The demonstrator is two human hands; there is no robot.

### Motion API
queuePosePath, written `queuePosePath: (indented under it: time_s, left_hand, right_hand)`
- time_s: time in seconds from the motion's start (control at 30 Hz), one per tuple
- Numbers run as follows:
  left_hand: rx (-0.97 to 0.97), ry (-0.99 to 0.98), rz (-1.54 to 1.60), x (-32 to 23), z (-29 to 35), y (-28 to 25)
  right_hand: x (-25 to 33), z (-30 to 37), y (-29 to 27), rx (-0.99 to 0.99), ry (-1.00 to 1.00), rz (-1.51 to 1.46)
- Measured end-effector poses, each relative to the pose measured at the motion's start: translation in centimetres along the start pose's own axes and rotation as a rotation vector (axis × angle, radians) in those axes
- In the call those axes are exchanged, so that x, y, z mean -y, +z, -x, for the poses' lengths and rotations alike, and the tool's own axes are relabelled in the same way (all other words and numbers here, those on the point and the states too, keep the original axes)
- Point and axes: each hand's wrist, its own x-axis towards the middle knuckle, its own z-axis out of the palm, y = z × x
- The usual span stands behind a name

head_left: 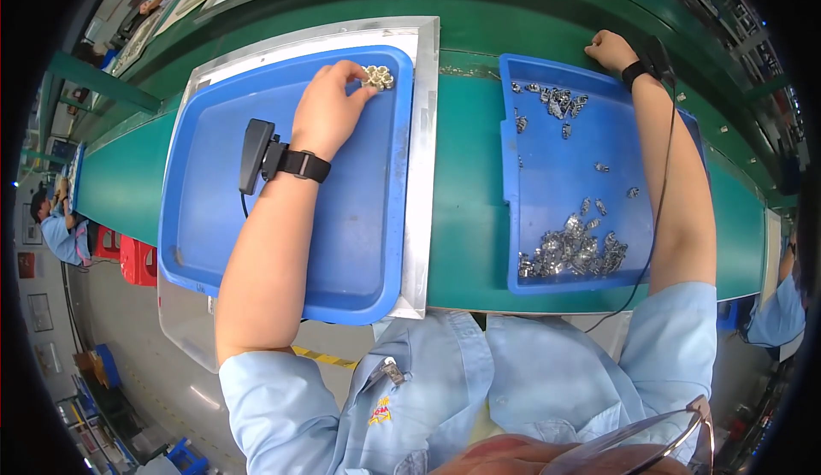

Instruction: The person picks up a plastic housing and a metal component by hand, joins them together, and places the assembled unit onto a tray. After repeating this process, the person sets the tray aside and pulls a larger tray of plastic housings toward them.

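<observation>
Presently, I have the left hand (329, 109) at ring-like metal parts (380, 78) in the left blue tray (346, 218); I cannot tell if its grip pinches any, nor whether the curled right hand (611, 51) holds anything.

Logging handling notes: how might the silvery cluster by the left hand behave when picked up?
The cluster looks metallic, so probably stiff. Its pieces look rounded; if unjoined, which I can't tell, they may scatter. Small beside the left hand, it's likely light.
</observation>
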Motion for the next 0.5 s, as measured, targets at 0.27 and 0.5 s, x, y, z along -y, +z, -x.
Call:
queuePosePath:
  time_s: [0.27, 0.5]
  left_hand:
    - [-0.022, -0.007, -0.034, -0.4, -0.1, 1.3]
    - [-0.057, -0.072, 0.008, -0.4, -0.4, 0.3]
  right_hand:
    - [1.7, 4.7, -3.8, -0.157, -0.092, -0.323]
    - [10.2, 16.1, -8.1, -0.002, -0.405, -0.502]
